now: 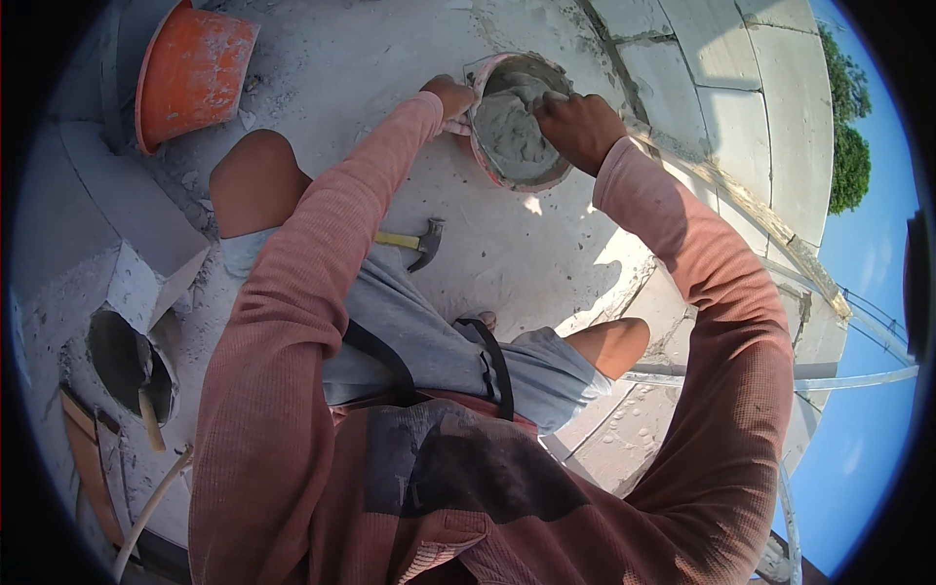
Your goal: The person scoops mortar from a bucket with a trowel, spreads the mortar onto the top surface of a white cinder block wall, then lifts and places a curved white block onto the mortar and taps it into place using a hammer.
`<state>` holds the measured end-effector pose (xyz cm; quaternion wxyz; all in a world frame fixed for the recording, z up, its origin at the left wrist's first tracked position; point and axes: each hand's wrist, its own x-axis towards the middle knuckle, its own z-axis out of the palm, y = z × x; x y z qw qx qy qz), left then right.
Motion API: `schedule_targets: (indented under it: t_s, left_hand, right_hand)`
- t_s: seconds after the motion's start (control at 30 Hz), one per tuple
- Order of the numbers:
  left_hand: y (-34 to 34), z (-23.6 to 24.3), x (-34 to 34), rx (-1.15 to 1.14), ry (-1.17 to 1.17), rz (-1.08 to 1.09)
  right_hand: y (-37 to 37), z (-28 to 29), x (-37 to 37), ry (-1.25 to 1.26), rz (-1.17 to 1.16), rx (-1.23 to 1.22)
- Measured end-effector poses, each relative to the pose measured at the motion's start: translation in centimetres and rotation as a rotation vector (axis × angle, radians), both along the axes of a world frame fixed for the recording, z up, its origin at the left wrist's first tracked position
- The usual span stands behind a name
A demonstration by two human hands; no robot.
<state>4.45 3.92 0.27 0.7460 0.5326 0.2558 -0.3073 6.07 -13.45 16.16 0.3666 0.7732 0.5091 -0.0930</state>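
Note:
A round bucket [475,149] stands on the floor ahead of me, with wet grey mortar [509,132] inside it. My left hand [452,99] grips the bucket's left rim, fingers closed against its outer wall. Over the right side of the bucket, my right hand [582,129] is closed in a fist. What it holds is mostly hidden; a mortar-coated grey shape reaches from the fist into the mix, and I cannot tell its kind. Between my knees and the bucket lies a claw hammer [421,244] with a yellow handle.
An orange tub [200,73] lies tipped at the far left. Left of my legs are pale blocks [146,263] and a dark mortar-stained container [122,366] with a wooden-handled tool [149,414]. A block wall [736,117] with a wooden batten [770,219] rises at the right.

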Motion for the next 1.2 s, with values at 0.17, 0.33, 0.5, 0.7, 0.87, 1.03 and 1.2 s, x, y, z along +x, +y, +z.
schedule_targets:
  t_s: [0.17,0.33,0.5,0.7,0.87,1.03,1.2]
  left_hand:
    - [-0.2,0.5,-0.2,-0.026,-0.007,0.011]
    - [0.7,0.5,-0.1,0.009,0.004,-0.016]
    - [0.1,0.1,0.2,0.078,-0.019,-0.007]
    - [-0.6,-0.1,0.4,0.106,-0.007,0.016]
    - [-0.9,-0.6,0.6,0.15,-0.025,0.035]
    - [-0.5,-0.9,0.6,0.16,-0.017,0.007]
    - [-0.4,-1.0,0.8,0.144,0.004,-0.022]
  right_hand:
    - [-6.0,3.1,-4.0,0.046,0.001,0.157]
    - [-7.2,10.1,-6.5,0.064,-0.246,0.165]
    - [-7.0,11.3,-6.9,0.221,-0.582,0.299]
    - [-5.8,0.6,-3.4,0.226,-0.645,0.209]
    - [-7.1,-1.4,-0.5,0.101,-0.629,0.166]
    - [-7.7,5.3,-0.7,0.081,-0.744,0.194]
    - [-7.5,11.3,0.0,0.167,-0.836,0.241]
